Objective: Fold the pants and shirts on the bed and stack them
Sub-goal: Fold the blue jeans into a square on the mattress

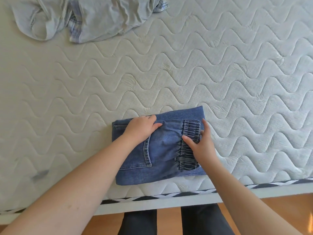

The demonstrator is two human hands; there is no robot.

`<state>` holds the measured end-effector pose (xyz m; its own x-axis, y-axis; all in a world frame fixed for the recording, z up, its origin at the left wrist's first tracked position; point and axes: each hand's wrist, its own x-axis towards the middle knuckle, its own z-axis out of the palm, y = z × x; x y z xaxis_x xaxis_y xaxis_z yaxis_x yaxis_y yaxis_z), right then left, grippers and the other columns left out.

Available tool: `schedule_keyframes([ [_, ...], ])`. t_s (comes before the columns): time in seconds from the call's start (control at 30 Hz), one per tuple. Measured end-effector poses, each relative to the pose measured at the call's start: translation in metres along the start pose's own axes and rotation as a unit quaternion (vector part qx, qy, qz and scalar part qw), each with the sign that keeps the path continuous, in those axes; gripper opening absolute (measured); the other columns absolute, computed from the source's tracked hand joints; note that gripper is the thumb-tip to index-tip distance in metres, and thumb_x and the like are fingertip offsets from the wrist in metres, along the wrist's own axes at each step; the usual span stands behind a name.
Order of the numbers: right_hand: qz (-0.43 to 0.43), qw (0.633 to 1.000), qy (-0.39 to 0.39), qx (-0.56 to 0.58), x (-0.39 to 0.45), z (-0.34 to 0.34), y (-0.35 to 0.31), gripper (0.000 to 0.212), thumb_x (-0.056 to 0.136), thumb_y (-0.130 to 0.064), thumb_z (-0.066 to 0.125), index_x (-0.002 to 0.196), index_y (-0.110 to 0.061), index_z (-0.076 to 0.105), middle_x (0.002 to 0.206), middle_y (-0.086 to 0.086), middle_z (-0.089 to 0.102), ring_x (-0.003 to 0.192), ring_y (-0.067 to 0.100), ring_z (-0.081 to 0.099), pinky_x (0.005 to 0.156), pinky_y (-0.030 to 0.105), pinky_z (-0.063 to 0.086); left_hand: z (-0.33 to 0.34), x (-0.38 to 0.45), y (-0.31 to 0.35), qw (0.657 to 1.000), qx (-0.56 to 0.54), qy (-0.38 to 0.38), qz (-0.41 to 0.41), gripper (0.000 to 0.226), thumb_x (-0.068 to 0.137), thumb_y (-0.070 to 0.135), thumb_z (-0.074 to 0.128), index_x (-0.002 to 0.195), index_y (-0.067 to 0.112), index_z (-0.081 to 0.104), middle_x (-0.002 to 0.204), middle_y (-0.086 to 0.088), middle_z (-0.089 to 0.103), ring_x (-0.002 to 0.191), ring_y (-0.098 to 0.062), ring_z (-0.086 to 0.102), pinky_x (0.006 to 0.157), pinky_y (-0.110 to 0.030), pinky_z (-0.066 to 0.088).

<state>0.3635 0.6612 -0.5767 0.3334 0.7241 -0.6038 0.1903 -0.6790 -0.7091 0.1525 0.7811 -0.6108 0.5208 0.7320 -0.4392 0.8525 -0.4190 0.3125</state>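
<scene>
A pair of blue denim pants (162,160) lies folded into a compact rectangle near the front edge of the bed, its elastic waistband on the right side. My left hand (141,128) rests flat on the upper left part of the fold, fingers straight. My right hand (199,143) lies on the elastic waistband, thumb and fingers spread over the gathered fabric. A crumpled heap of pale grey and plaid shirts (84,17) sits at the far left of the bed, well away from both hands.
The quilted white mattress (186,73) stretches around the pants. Its front edge (169,200) has black-and-white trim. Below it are a wooden floor and my dark-trousered legs (169,223).
</scene>
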Motion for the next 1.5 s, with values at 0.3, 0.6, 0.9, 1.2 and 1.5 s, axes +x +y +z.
schedule_keyframes([
  [0.3,-0.097,0.919,0.136,-0.357,0.009,0.026,0.007,0.086,0.088,-0.032,0.068,0.156,-0.021,0.016,0.158,0.010,0.022,0.143,0.029,0.024,0.116,0.045,0.019,0.023,-0.001,0.016,0.994,0.046,0.093,-0.041,0.032,0.095,0.041,0.057,0.092,0.009,0.061,0.093,-0.008,0.058,0.089,-0.030,0.056,0.078,-0.041,0.039],
  [0.6,-0.306,0.835,0.038,-0.455,0.018,0.044,0.005,0.058,0.096,-0.027,0.055,0.148,-0.006,0.040,0.155,0.009,0.037,0.145,0.025,0.033,0.120,0.042,0.020,0.026,-0.041,0.021,0.958,-0.015,0.283,0.046,0.029,0.097,0.022,0.050,0.118,0.006,0.063,0.119,-0.008,0.063,0.112,-0.028,0.059,0.102,-0.042,0.041],
  [0.9,-0.285,0.828,0.015,-0.482,0.039,0.050,0.029,0.061,0.100,-0.041,0.034,0.154,-0.012,0.029,0.161,0.005,0.024,0.150,0.019,0.017,0.123,0.038,0.012,0.086,-0.065,-0.001,0.984,0.103,0.145,0.028,0.066,0.100,0.042,0.036,0.157,0.012,0.018,0.164,-0.007,0.014,0.152,-0.022,0.013,0.122,-0.046,0.014],
  [1.2,-0.267,0.827,0.044,-0.493,0.024,0.057,0.023,0.064,0.098,-0.032,0.039,0.154,-0.007,0.024,0.162,0.009,0.020,0.151,0.021,0.014,0.123,0.038,0.004,0.082,-0.071,0.009,0.985,0.082,0.149,-0.014,0.068,0.102,0.041,0.036,0.158,0.012,0.011,0.165,-0.008,0.007,0.152,-0.022,0.010,0.122,-0.048,0.015],
  [1.5,-0.299,0.815,-0.020,-0.496,-0.005,0.048,0.074,0.070,0.098,-0.041,0.038,0.156,-0.010,0.016,0.164,0.006,0.012,0.152,0.021,0.007,0.123,0.043,0.012,0.128,-0.122,0.036,0.991,0.079,0.080,-0.069,0.068,0.103,0.048,0.023,0.157,0.009,0.010,0.166,-0.009,0.003,0.153,-0.022,0.004,0.123,-0.045,0.011],
])
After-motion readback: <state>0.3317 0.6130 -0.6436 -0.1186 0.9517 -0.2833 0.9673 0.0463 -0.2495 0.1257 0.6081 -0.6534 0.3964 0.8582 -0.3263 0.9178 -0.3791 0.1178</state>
